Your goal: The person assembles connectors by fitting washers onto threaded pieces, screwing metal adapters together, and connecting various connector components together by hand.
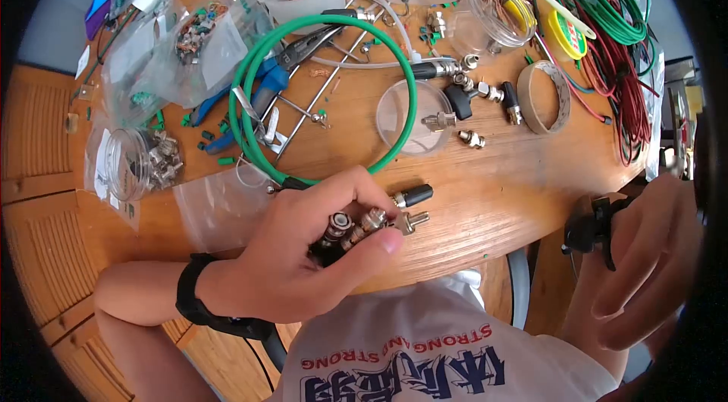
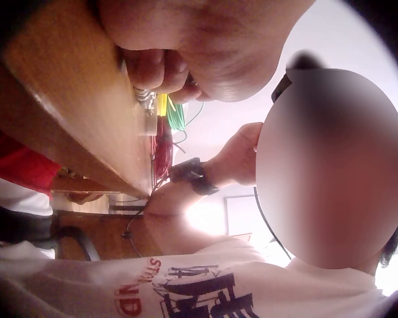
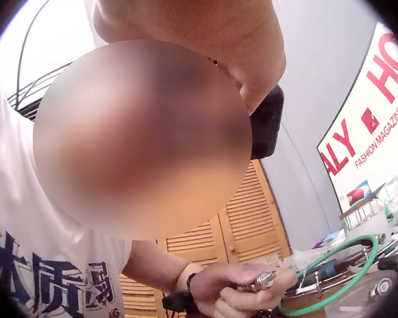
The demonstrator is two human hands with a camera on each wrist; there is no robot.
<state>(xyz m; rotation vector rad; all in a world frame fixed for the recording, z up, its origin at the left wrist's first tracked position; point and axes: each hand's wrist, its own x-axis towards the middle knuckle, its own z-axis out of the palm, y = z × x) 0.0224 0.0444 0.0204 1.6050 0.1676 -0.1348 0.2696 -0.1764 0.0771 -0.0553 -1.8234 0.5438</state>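
Observation:
In the head view my left hand (image 1: 296,243) is over the table's near edge, fingers curled around several metal BNC connectors (image 1: 339,226). One silver connector (image 1: 369,224) sticks up between thumb and forefinger. By the thumb tip is another small connector (image 1: 413,221), and a black-sleeved one (image 1: 415,195) lies just beyond the fingers. A green cable loop (image 1: 410,98) lies beyond this hand. My right hand (image 1: 644,250) is raised at the right edge, off the table. In the right wrist view, it is up by the head, near a black device (image 3: 268,122); its fingertips are largely hidden.
Loose connectors (image 1: 472,139) lie around a clear round lid (image 1: 390,125). A tape roll (image 1: 544,97) is to their right. Blue-handled pliers (image 1: 265,83) lie within the loop on a metal rack. Plastic bags (image 1: 144,76), a connector jar (image 1: 127,163) and red wires (image 1: 633,114) flank the work area.

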